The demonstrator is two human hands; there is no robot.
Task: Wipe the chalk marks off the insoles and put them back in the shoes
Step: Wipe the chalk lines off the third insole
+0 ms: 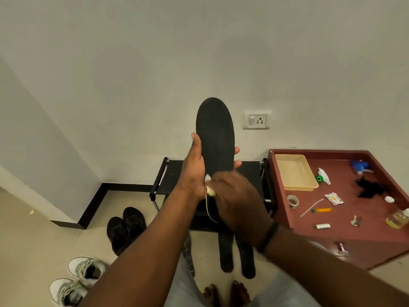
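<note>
Black insole (215, 138) upright in your left hand (194, 171), grip clamped mid-length — light, floppy, support behind. Right hand (239, 200) pinches white wipe (208, 181) at heel end — press gently.

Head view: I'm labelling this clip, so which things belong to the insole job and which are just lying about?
In the job: insole held upright in left hand; white wipe in right hand; two insoles on floor; black shoes; white shoes.

Lying about: yellow tray; tape roll; battery.
</note>
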